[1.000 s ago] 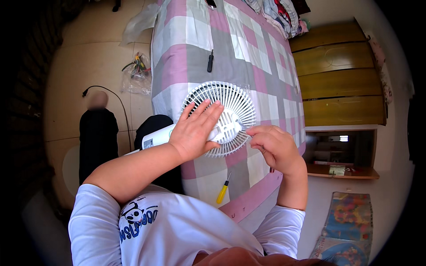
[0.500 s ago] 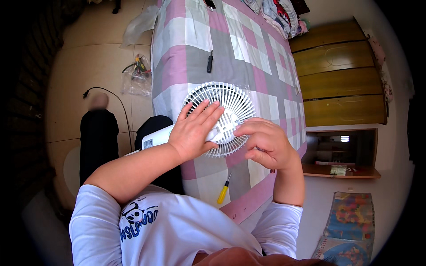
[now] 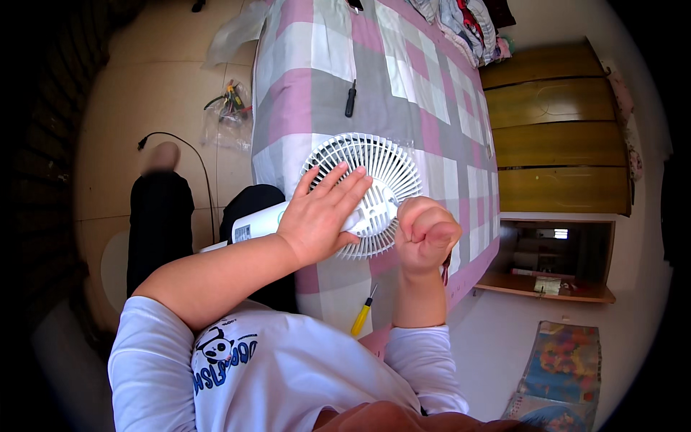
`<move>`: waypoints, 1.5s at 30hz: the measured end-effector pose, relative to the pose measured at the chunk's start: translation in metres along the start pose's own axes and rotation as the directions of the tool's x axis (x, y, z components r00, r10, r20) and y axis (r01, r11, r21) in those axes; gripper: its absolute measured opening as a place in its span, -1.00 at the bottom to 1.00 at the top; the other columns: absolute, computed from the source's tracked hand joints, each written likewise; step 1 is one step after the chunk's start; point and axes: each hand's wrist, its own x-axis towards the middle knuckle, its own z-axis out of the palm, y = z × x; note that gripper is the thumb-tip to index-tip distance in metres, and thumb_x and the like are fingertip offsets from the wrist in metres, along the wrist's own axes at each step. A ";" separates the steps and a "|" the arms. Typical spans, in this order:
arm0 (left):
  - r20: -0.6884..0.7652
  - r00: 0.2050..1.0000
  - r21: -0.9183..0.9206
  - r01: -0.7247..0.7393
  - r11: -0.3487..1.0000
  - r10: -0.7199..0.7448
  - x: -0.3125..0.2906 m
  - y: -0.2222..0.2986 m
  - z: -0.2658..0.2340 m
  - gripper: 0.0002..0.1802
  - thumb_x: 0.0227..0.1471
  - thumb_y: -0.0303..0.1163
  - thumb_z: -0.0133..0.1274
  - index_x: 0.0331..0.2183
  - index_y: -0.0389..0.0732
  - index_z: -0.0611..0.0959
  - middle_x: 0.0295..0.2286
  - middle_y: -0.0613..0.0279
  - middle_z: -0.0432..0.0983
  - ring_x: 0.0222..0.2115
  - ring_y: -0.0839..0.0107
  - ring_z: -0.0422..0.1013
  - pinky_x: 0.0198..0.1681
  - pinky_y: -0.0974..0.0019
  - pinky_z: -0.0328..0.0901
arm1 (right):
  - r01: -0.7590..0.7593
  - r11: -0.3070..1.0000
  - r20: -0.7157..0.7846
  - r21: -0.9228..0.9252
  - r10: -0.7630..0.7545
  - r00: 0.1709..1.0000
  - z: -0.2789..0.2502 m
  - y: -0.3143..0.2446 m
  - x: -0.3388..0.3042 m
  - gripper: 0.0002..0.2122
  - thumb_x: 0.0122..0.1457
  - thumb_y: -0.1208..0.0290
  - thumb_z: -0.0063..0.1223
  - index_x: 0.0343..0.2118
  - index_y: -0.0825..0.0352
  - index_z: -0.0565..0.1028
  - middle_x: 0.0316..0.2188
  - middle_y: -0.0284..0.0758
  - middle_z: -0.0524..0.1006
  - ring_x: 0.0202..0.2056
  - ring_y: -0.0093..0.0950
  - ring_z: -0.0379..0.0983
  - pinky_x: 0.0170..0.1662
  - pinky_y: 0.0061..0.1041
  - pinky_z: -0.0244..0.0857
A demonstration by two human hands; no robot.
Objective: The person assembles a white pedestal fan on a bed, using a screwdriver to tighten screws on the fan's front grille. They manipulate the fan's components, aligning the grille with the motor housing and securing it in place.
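A white fan (image 3: 360,149) lies on the bed with its slatted round cage facing up and its white stem pointing toward my lap. My left hand (image 3: 320,216) rests flat across the cage and the stem's top, fingers spread, thumb near the cage's lower side. At the hub's right edge, my right hand (image 3: 426,234) is closed in a fist against the fan. Its fingers hide whatever they may hold; a small grey bit shows between fist and hub. A yellow-handled screwdriver (image 3: 361,317) lies near me, and a black-handled screwdriver (image 3: 350,101) lies beyond the fan.
Under the fan spreads a checked bedsheet (image 3: 331,93). On the floor at left are a clear bag with tools (image 3: 229,119) and a black cord with a plug (image 3: 176,135). Folded clothes (image 3: 461,29) sit at the far end; a wooden cabinet (image 3: 554,129) stands right.
My right hand has turned and its loosely curled fingers have closed into a fist at the hub. The left hand stays on the fan. The whole view has shifted slightly.
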 end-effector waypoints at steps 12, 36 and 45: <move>-0.003 1.000 0.013 0.015 1.000 -0.015 0.001 0.000 0.002 0.14 -0.30 -0.09 0.39 0.27 -0.10 0.18 0.26 0.22 0.14 0.28 0.18 0.05 0.30 -0.06 -0.11 | 0.057 0.906 -0.615 -0.419 -0.329 0.716 0.050 0.020 -0.004 -0.50 0.42 -0.01 -0.46 -0.62 0.20 0.13 -0.72 -0.40 0.21 -0.67 -0.59 0.06 -0.56 -0.62 0.02; -0.005 1.000 -0.010 -0.003 1.000 0.003 -0.003 -0.002 -0.002 0.12 -0.31 -0.12 0.39 0.26 -0.09 0.21 0.25 0.25 0.15 0.26 0.18 0.08 0.30 -0.06 -0.11 | -0.146 0.989 0.537 -0.015 0.131 0.833 -0.017 -0.016 0.037 -0.41 0.34 -0.05 -0.20 -0.77 0.28 0.20 -0.73 -0.35 0.36 -0.75 -0.48 0.19 -0.66 -0.50 0.02; -0.006 1.000 0.011 0.010 1.000 -0.010 -0.001 0.001 0.000 0.14 -0.33 -0.10 0.40 0.26 -0.08 0.21 0.25 0.25 0.16 0.27 0.18 0.07 0.30 -0.06 -0.11 | 0.096 0.975 -0.250 -0.199 -0.145 0.957 0.021 0.002 0.001 -0.42 0.39 -0.11 -0.52 -0.69 0.23 0.14 -0.76 -0.39 0.21 -0.73 -0.58 0.05 -0.65 -0.60 -0.04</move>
